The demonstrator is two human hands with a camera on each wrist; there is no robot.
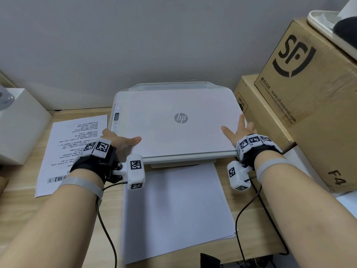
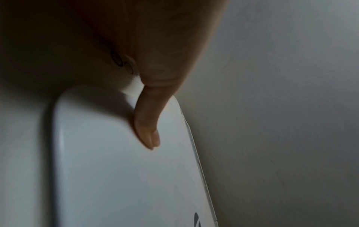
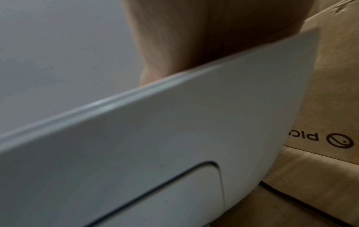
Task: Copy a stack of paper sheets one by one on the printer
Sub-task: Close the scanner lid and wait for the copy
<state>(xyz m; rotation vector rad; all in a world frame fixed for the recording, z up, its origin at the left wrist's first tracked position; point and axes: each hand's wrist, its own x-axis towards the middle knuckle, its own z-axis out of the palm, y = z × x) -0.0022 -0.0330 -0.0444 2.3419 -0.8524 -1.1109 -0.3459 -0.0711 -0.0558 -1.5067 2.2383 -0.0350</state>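
Head view: white HP printer (image 1: 173, 120) on wooden tabletop (image 1: 38, 206), scanner lid (image 1: 164, 136) down and flat. Left hand (image 1: 117, 141) at lid's front left corner, thumb (image 2: 147, 127) laid straight along the top, other fingers hidden past the edge, grip cannot be told. Right hand (image 1: 240, 130) at front right corner, fingers spread and straight, resting on the lid top. Right wrist view: blurred, palm behind lid edge, printer side panel below. Stack of blank-side-up paper sheets (image 1: 177, 209) on tabletop just in front of printer, back edge under the output slot. Printed sheet (image 1: 73, 151) lying flat left of printer, text upside down. Cardboard boxes (image 1: 309, 89) stacked right of printer, just beside right hand. White box (image 1: 21, 122) at far left.
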